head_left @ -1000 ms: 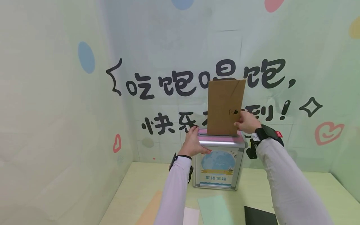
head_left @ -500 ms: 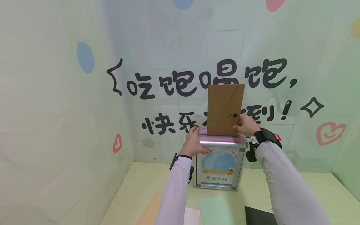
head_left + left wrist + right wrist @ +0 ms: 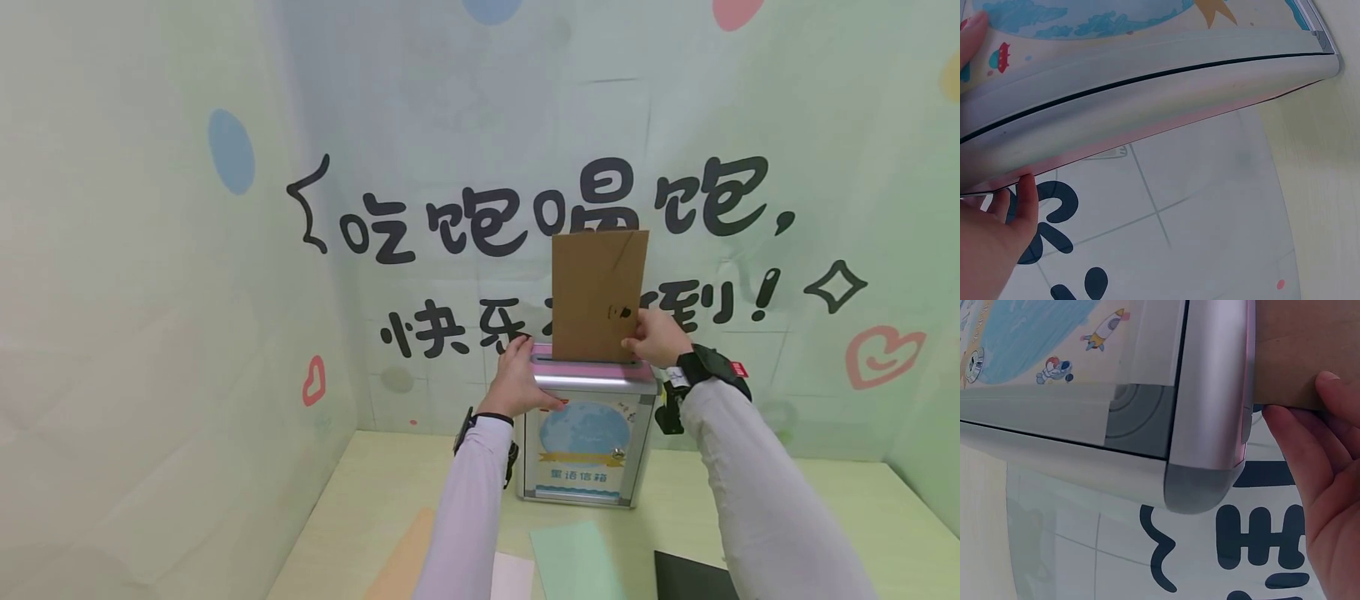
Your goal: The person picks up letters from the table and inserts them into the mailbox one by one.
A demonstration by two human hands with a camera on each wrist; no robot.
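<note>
A brown kraft envelope [image 3: 597, 292] stands upright with its lower end in the top slot of a mailbox [image 3: 581, 492]. My right hand [image 3: 657, 337] pinches the envelope's right edge, just above the slot. In the right wrist view the thumb [image 3: 1341, 394] lies on the face of the brown envelope [image 3: 1300, 350], with the fingers behind its edge. My left hand [image 3: 516, 383] grips the mailbox's upper left corner, thumb across the front and fingers over the pink top. In the left wrist view, fingertips [image 3: 1026, 190] touch the mailbox's [image 3: 1166, 94] back edge.
On the pale wooden table [image 3: 330, 500] in front of the mailbox lie an orange sheet [image 3: 405, 558], a pinkish-white sheet [image 3: 513, 577], a mint green sheet [image 3: 577, 558] and a black one [image 3: 690, 577]. A lettered wall [image 3: 450, 367] rises close behind the mailbox.
The envelope has slid lower into the slot, and my right hand has come down with it. My left hand keeps its grip on the mailbox corner.
</note>
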